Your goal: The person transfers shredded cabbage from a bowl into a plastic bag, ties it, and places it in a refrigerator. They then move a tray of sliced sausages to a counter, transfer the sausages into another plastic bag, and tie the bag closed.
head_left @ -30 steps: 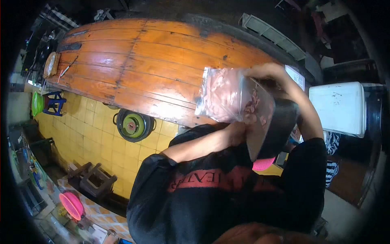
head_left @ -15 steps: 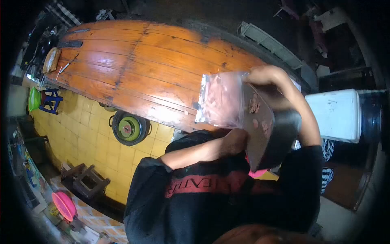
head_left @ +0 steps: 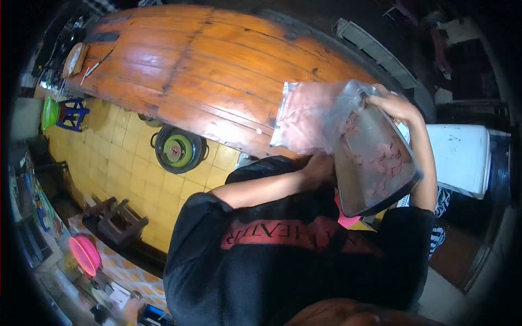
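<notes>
The right hand (head_left: 396, 104) has its grip closed on the top edge of a dark tray (head_left: 375, 163), which is tilted steeply and dotted with pink meat pieces (head_left: 387, 157). The tray's upper end sits in the mouth of a clear plastic bag (head_left: 310, 117) of pink meat. The left hand (head_left: 318, 164) holds the bag's lower edge. All of this is above the near edge of the orange wooden counter (head_left: 206, 70). A green-lidded pot (head_left: 176, 151) stands on the tiled floor (head_left: 130, 163).

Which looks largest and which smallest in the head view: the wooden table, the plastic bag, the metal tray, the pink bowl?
1. wooden table
2. plastic bag and metal tray: alike in size, both held close to the camera, so not ranked
3. pink bowl
</notes>
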Action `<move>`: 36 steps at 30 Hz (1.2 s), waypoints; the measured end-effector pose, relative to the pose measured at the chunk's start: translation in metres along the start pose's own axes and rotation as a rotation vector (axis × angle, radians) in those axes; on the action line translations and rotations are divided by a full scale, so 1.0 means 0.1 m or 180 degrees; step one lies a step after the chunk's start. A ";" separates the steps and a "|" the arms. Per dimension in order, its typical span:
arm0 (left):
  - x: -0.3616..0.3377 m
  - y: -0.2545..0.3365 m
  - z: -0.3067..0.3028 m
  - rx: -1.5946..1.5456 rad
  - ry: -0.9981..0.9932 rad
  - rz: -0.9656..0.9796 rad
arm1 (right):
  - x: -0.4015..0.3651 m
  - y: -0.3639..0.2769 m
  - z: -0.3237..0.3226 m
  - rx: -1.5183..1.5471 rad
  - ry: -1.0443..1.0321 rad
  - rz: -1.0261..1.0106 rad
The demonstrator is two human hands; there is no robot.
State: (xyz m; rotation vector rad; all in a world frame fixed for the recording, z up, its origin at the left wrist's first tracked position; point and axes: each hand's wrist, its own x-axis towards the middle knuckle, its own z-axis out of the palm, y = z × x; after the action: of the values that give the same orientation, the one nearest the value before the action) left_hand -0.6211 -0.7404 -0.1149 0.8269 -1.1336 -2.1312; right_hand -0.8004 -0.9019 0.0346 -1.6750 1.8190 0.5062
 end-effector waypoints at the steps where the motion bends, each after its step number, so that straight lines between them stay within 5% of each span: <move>1: -0.01 0.00 -0.10 0.1832 -0.0406 0.1232 | -0.05 0.20 0.03 0.0585 -0.0002 -0.0129; 2: -0.02 0.00 -0.13 0.1842 -0.0496 0.1247 | -0.08 0.45 0.07 0.1174 0.0015 -0.0251; 4: -0.05 0.07 -0.20 -0.1638 0.0208 -0.0287 | -0.11 0.89 0.28 0.1690 -0.0071 -0.0206; 5: -0.02 0.06 -0.26 -0.1603 0.0147 -0.0310 | -0.18 1.01 0.39 0.1978 -0.0100 -0.0323; 7: 0.06 0.17 -0.38 -0.0372 0.1026 -0.0643 | -0.34 1.13 0.63 0.2300 -0.0092 -0.0436; 11: 0.23 0.28 -0.59 -0.0312 0.1396 -0.0683 | -0.45 1.54 1.25 0.3193 0.0283 -0.0576; 17: 0.43 0.46 -0.79 0.0235 0.2018 0.0534 | -0.54 2.12 1.91 0.4407 0.1383 -0.0362; 26: 0.28 0.53 -0.92 0.0656 0.2285 0.1192 | 0.18 2.74 2.72 0.4325 0.1852 -0.0146; 29: 0.12 0.63 -0.92 0.0676 0.2417 0.0689 | 0.18 2.48 2.63 0.4367 0.2486 -0.0069; 31: 0.09 0.61 -0.93 0.0841 0.2420 0.0640 | 0.43 2.74 2.89 0.3199 0.2850 -0.0422; 34: -0.10 0.57 -0.96 0.1183 0.2337 0.0287 | 0.49 2.73 2.97 0.4610 0.2091 0.0230; 36: -0.16 0.53 -0.85 0.1202 0.2171 0.0404 | 0.45 2.70 2.95 0.4353 0.2145 0.0288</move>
State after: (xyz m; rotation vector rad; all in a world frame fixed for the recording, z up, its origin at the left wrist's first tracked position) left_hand -0.5372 -0.7960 -0.1030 1.4631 -1.1677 -1.3608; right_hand -1.0148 -0.7106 -0.2466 -0.7578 1.8595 -1.1865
